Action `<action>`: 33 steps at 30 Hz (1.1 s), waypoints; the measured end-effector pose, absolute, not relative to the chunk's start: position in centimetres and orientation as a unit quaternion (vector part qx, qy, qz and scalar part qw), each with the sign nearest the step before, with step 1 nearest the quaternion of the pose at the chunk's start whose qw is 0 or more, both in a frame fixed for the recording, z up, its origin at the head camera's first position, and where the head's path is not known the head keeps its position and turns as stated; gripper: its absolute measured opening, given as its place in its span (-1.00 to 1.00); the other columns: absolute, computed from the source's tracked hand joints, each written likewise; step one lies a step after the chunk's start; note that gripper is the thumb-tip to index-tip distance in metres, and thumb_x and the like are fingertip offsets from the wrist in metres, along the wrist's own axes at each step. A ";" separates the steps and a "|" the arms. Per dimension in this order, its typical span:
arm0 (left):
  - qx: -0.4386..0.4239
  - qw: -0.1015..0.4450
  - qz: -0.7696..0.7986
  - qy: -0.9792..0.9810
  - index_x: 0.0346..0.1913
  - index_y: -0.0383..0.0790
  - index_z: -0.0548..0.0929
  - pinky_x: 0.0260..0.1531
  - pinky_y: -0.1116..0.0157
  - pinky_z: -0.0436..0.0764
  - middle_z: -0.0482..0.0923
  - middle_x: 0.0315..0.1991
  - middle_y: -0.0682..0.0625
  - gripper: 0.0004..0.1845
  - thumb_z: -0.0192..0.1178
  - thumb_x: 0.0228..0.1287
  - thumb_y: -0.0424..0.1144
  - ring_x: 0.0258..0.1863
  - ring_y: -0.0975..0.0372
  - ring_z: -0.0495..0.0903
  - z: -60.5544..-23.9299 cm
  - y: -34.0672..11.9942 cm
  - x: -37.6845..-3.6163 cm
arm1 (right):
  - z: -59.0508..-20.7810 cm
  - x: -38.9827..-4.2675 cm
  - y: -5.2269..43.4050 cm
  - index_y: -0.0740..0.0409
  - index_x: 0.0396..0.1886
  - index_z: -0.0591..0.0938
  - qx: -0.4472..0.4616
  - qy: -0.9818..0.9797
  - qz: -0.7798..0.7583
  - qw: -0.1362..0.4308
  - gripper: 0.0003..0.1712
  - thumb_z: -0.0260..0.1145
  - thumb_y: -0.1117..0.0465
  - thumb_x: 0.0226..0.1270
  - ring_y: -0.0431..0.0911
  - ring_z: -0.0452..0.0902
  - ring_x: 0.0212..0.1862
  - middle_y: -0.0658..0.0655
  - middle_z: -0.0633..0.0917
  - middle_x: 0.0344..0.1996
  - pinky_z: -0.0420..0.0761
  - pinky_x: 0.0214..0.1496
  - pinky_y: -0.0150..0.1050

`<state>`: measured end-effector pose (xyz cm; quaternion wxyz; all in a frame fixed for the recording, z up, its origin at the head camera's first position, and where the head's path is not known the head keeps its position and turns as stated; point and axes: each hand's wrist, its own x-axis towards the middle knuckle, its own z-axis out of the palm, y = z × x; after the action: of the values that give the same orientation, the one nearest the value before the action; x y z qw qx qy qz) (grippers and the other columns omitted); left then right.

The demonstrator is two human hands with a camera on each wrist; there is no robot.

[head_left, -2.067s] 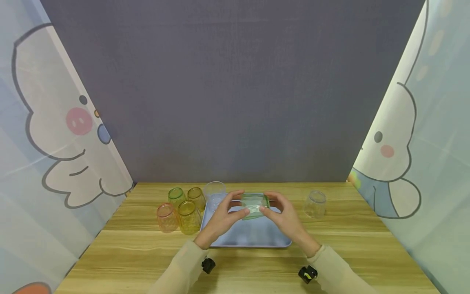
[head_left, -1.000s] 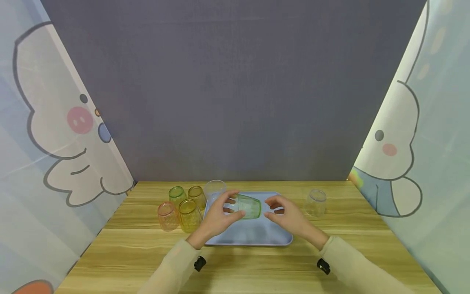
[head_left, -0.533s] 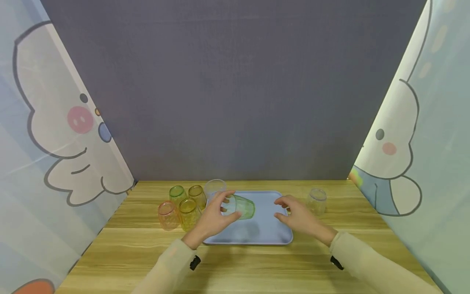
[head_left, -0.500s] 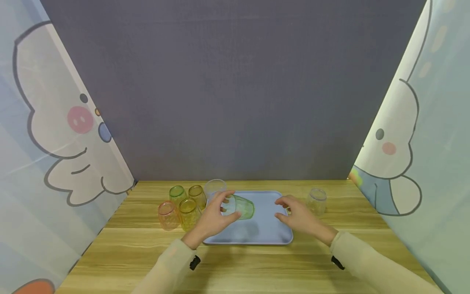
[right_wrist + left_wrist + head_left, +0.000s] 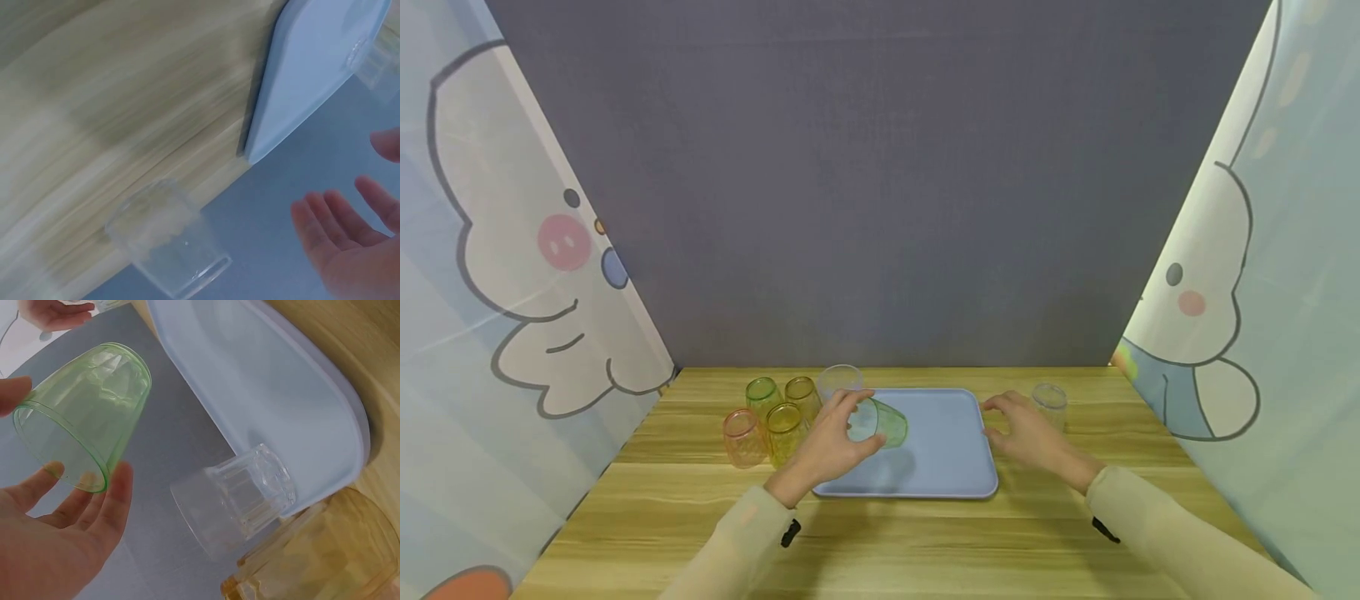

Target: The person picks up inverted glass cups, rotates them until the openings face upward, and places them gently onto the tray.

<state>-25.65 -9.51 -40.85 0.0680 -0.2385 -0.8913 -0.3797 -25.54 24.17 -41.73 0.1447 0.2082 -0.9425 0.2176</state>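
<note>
While the left hand (image 5: 835,437) pinches the tilted green cup (image 5: 880,422) above the blue tray (image 5: 940,467), the right hand (image 5: 1026,429), fingers relaxed, nears the clear cup (image 5: 1049,402); it should grip squarely.

Blue tray (image 5: 951,467) middle and right bare, cluster of cups (image 5: 771,421) crowding its left edge, clear cup (image 5: 1049,402) beside right

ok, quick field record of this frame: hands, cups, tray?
left hand: holds green cup, tilted, above the tray
right hand: fingers spread, holds nothing, by clear cup
tray: blue, on wooden table
cups left of tray: pink, two yellow, one green
clear cup at tray's far-left corner: upright
</note>
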 end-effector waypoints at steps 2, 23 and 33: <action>-0.240 0.072 -0.369 -0.895 0.46 -0.05 0.43 0.05 -0.03 0.54 0.43 0.28 -0.11 -0.27 0.39 0.25 0.00 0.15 0.04 0.50 -40.8 -9.6 -25.6 | -41.7 -25.6 24.4 0.32 0.03 0.66 0.201 -0.947 0.203 0.149 -0.60 0.48 0.28 0.20 0.21 0.62 0.01 0.25 0.67 -0.05 0.63 0.04 0.13; -0.274 0.161 -0.199 -0.927 0.40 -0.19 0.48 -0.05 -0.02 0.61 0.44 0.20 -0.15 -0.25 0.47 0.16 -0.04 0.12 -0.07 0.50 -41.1 -9.9 -25.5 | -41.4 -27.3 27.2 0.37 0.09 0.62 0.162 -0.959 0.161 0.165 -0.55 0.42 0.24 0.26 0.34 0.57 0.06 0.38 0.64 0.00 0.57 0.06 0.24; -0.277 0.201 -0.142 -0.929 0.34 -0.27 0.53 0.00 -0.01 0.59 0.48 0.15 -0.23 -0.26 0.51 0.11 -0.06 0.05 -0.10 0.52 -41.7 -10.2 -26.0 | -41.4 -28.0 28.5 0.38 0.12 0.60 0.142 -0.965 0.152 0.160 -0.52 0.40 0.21 0.27 0.37 0.55 0.09 0.42 0.61 0.04 0.55 0.07 0.28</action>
<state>-26.00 -10.23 -41.75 0.2015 -0.2771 -0.9287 -0.1422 -28.05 28.51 -41.44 0.1600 0.1422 -0.9649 0.1523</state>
